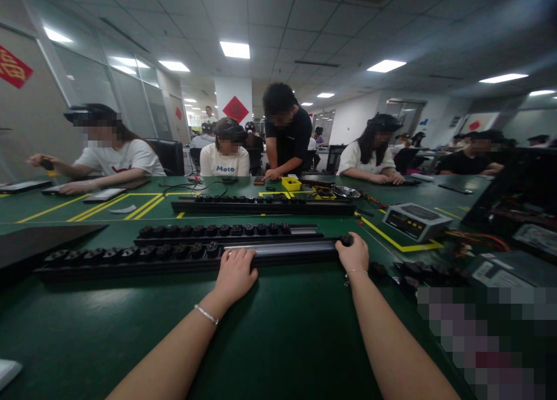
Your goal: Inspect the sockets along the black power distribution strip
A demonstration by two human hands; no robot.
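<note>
Fingers point(227, 258) of left hand point(235, 275) curl over the near rail point(287, 250), right hand point(354, 253) grips its end socket point(346, 239); two more rails point(226, 231) crowd behind, loose sockets point(409, 273) off right.

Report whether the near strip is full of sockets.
Partly full: sockets fill the strip leftward; bare channel lies between left hand and right hand.

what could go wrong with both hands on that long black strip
Left hand and right hand both rest on the right half of the near strip, so its long left end might swing if lifted. The second strip lies close behind and loose black parts sit beside the right hand; a push might knock either.
</note>
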